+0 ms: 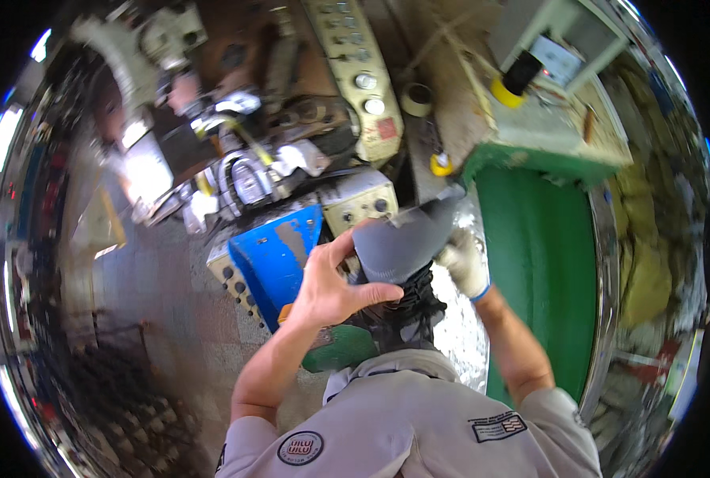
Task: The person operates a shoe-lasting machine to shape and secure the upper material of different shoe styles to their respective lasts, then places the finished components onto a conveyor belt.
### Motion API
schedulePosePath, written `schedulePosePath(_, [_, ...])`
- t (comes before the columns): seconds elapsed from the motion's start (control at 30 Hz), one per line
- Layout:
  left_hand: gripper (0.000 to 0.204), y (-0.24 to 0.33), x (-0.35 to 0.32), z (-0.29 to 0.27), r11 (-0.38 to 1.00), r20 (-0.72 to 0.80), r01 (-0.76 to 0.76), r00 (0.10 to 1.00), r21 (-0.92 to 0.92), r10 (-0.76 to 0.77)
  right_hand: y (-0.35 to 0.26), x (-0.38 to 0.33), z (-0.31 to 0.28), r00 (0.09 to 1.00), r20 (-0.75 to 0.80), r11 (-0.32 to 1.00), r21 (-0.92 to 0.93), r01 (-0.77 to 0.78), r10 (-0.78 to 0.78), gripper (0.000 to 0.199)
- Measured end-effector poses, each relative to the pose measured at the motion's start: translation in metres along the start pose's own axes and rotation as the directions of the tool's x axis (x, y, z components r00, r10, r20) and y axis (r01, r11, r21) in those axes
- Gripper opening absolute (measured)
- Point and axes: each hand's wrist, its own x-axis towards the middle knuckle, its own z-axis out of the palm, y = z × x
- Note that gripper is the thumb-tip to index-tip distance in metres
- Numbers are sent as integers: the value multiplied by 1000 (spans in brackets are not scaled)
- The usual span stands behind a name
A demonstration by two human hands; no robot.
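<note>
In front of my chest is a grey, curved boot-like upper (406,243) with black laces or cords (418,299) bunched below it. My bare left hand (335,283) is on its left side. Its thumb stretches toward the black cords and its forefinger reaches the grey edge, the two spread wide apart. On the other side, my right hand (464,264) wears a white work glove with a blue cuff edge. That hand is close against the upper, but its fingers are blurred and partly hidden.
A machine with metal clamps (247,179) and a blue guard plate (275,255) stands at front left, beside a knobbed control panel (363,88). On the right runs a green surface (538,279) with a metal edge. A black-and-yellow cylinder (518,80) stands at the back right.
</note>
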Motion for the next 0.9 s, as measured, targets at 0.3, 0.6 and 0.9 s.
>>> schedulePosePath(0.3, [53, -72, -52, -60, 924, -530, 210, 769, -319, -358, -9, 43, 138, 891, 175, 513, 764, -391, 419, 44])
schedulePosePath(0.6, [19, -124, -43, -162, 853, -503, 135, 757, -503, -416, -15, 86, 191, 840, 179, 521, 714, -469, 511, 42])
schedulePosePath(0.9, [25, -136, -26, -186, 912, -707, 57, 613, -405, -352, -16, 118, 221, 931, -6, 709, 649, -275, 366, 55])
